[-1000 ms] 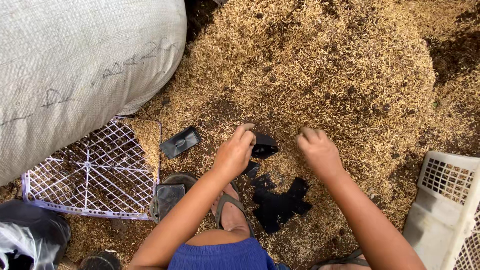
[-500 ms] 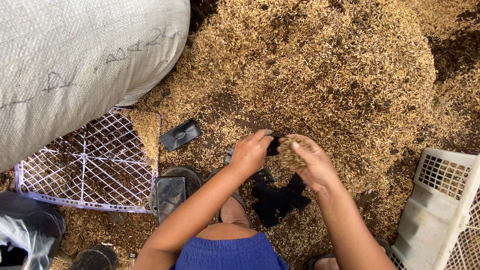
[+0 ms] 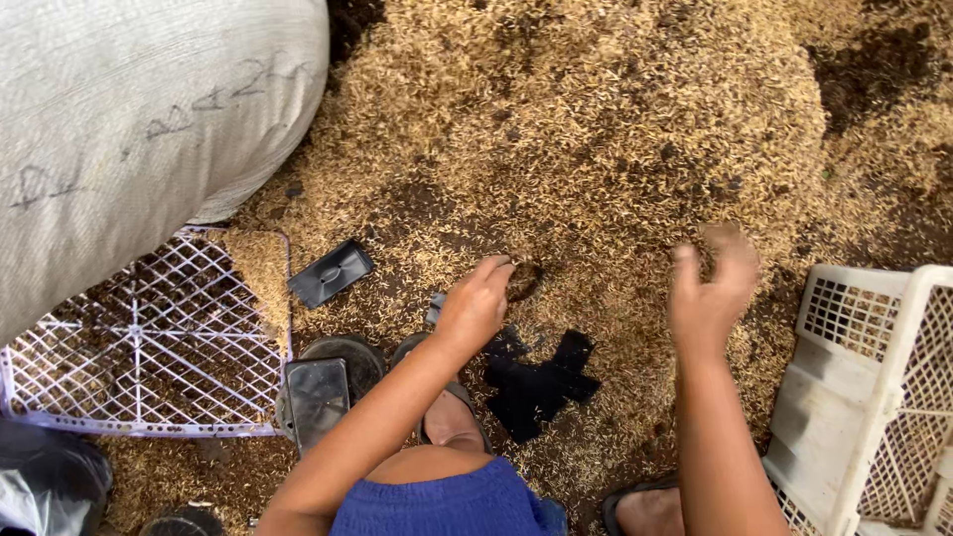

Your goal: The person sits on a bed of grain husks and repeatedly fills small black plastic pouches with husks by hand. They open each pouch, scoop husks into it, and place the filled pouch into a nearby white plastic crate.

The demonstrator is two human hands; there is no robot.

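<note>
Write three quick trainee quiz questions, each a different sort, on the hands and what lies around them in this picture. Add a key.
1. True or false: the left hand rests down on the husk pile.
2. Which lies nearest the person's knee? A) white sack B) black plastic pieces C) white crate
3. Fill in: the right hand is raised and ____ in the picture.

Key: 1 true; 2 B; 3 blurred
</note>
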